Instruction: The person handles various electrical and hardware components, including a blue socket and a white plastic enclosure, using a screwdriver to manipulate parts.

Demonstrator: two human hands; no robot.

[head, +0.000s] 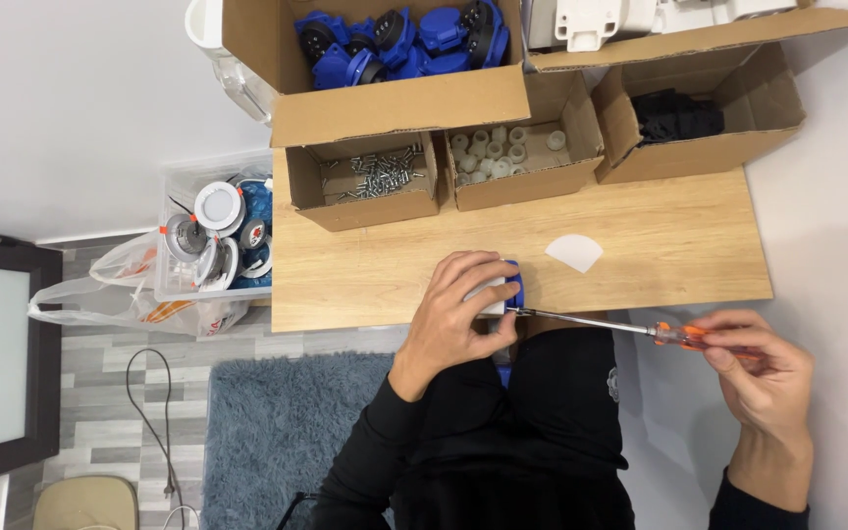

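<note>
1. Black sleeves and the lap sit closest to the camera, and both hands come up from there to the front edge of the worktop (660, 245).
2. Left hand (458, 319) has its grip clamped over a small blue and white part (503, 291) right at that front edge, so most of the part is covered by the fingers.
3. Right hand (763, 378) is off to the side past the worktop corner, grip closed round the orange handle of a screwdriver (630, 328). The shaft runs across and its tip meets the part.
4. Just behind on the wood lies a white fan-shaped piece (574, 252).
5. Further back is a row of cardboard boxes: screws (375, 175), white caps (496, 154), black bits (677, 116), and a bigger one of blue parts (399, 41).
6. Left of the worktop stands a clear bin (216, 236) of round fittings.
</note>
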